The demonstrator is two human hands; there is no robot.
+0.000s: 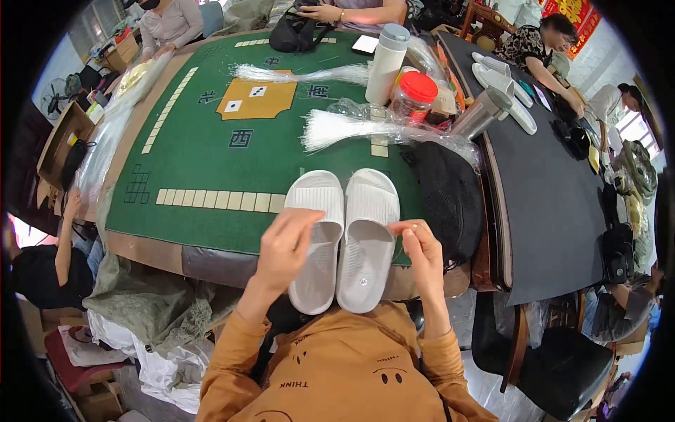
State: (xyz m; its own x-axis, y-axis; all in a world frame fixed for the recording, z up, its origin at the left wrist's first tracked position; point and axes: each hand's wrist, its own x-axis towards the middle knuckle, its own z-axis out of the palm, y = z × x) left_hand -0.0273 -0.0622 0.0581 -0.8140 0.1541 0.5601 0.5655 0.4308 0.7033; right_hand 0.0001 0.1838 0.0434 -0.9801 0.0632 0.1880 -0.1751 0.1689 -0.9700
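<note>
A pair of light grey slide sandals lies side by side at the table's near edge, toes pointing away from me. The left sandal [313, 264] has a ribbed strap, and the right sandal [367, 260] carries a small round sticker at its heel. My left hand [287, 243] is over the left sandal's outer edge, fingers curled together by its strap. At the opposite side, my right hand [422, 247] has its fingertips drawn together against the right sandal's strap edge. Anything thin held in either hand is too fine to make out.
Beyond the sandals lie a bundle of thin white strands [337, 131] and another strand bundle [302, 73]. A tumbler [387, 65], a red-lidded jar [415, 97], a steel cup [481, 114] and a black bag [446, 200] stand right. More sandals [503, 77] lie on the dark side table, where people work.
</note>
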